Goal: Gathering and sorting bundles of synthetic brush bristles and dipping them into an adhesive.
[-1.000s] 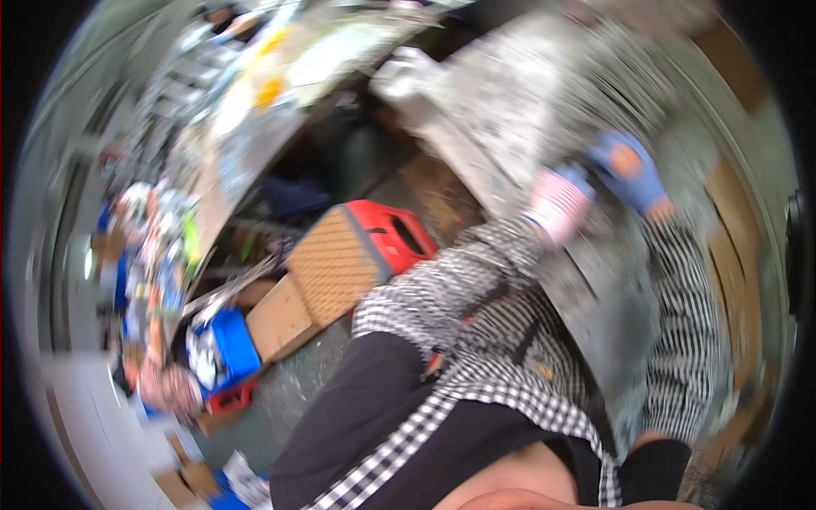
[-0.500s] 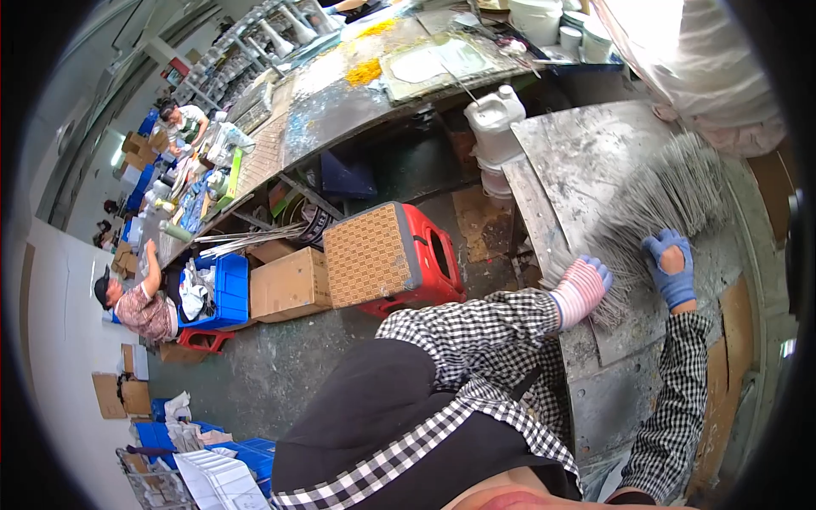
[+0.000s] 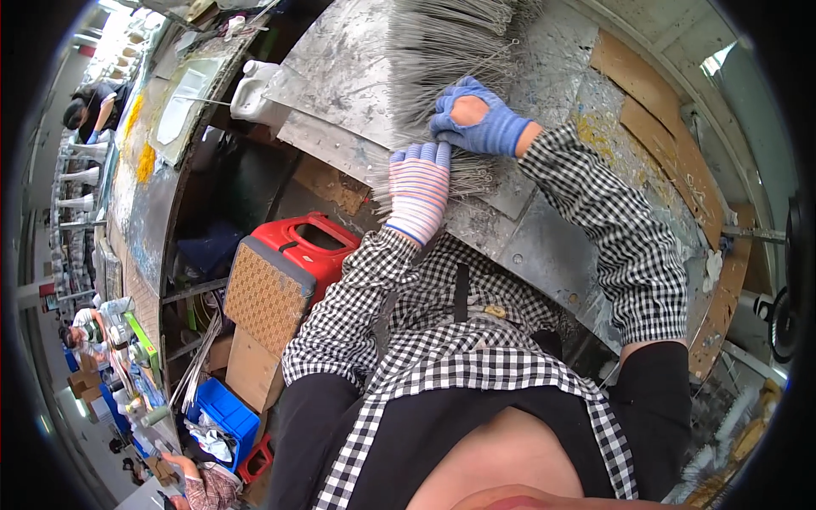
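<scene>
A broad heap of thin grey wires (image 3: 450,64), many with small looped ends, lies across the worn metal tabletop (image 3: 340,64). My left hand (image 3: 419,189), in a striped white, pink and blue glove, rests at the near end of the heap. Its fingers are together and bent over some wires. Just right of it and farther off, my right hand (image 3: 480,121) wears a blue glove with a hole on its back. Those fingers curl down onto the wires at the heap's right side. The fingertips of both hands are partly hidden among the wires.
A red stool (image 3: 310,242) with a patterned top stands left of the table. Beyond it are a cardboard box (image 3: 252,365) and a blue bin (image 3: 225,408). A white jug (image 3: 252,92) stands by the table's left edge. Cardboard sheets (image 3: 654,76) line the right side. Other people work at far left.
My view has swung to the right, bringing the table to the middle. My hands, earlier apart on the heap, are now close together at its near part.
</scene>
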{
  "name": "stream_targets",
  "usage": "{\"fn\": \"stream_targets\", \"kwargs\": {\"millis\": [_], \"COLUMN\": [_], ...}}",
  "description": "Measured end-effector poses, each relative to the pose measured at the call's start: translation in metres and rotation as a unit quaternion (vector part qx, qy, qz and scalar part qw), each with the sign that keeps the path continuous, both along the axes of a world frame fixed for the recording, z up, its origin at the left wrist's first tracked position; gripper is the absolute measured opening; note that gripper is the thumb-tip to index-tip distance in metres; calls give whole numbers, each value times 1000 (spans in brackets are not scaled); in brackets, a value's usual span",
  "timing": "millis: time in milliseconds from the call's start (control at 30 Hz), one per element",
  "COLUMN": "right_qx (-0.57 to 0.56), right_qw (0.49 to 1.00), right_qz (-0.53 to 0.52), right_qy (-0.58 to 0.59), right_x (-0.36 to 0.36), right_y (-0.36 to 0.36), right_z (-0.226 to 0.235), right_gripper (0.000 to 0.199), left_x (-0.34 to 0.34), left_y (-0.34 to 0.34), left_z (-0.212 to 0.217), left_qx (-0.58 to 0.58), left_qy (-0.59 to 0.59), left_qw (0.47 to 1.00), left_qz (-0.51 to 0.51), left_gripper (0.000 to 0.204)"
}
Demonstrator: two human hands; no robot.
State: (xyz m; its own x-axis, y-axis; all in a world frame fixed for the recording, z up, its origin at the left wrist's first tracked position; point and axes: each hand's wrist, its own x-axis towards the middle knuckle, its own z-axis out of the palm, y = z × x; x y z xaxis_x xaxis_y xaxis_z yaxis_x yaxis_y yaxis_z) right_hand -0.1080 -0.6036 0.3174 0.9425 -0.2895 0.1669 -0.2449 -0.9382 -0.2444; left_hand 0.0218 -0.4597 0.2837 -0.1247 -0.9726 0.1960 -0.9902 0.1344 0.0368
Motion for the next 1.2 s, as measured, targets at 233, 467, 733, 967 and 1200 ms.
{"fn": "stream_targets", "kwargs": {"millis": [233, 467, 733, 967, 1200], "right_qx": [-279, -143, -244, -191, -76], "right_qw": [959, 989, 968, 980, 997], "right_qz": [-19, 2, -12, -39, -21], "right_qy": [42, 29, -54, 39, 15], "right_x": [-28, -14, -38, -33, -59], "right_y": [-45, -12, -40, -26, -1], "right_z": [-7, 3, -32, -19, -25], "right_gripper": [17, 13, 14, 17, 18], "left_x": [-3, 10, -4, 8, 18], "left_y": [21, 8, 40, 53, 54], "left_z": [9, 0, 5, -2, 6], "left_qx": [83, 0, 41, 56, 87], "left_qy": [-5, -8, -54, -66, -76], "left_qw": [997, 997, 998, 996, 993], "left_qz": [9, -76, 15, 31, -36], "left_gripper": [38, 53, 26, 31, 29]}}
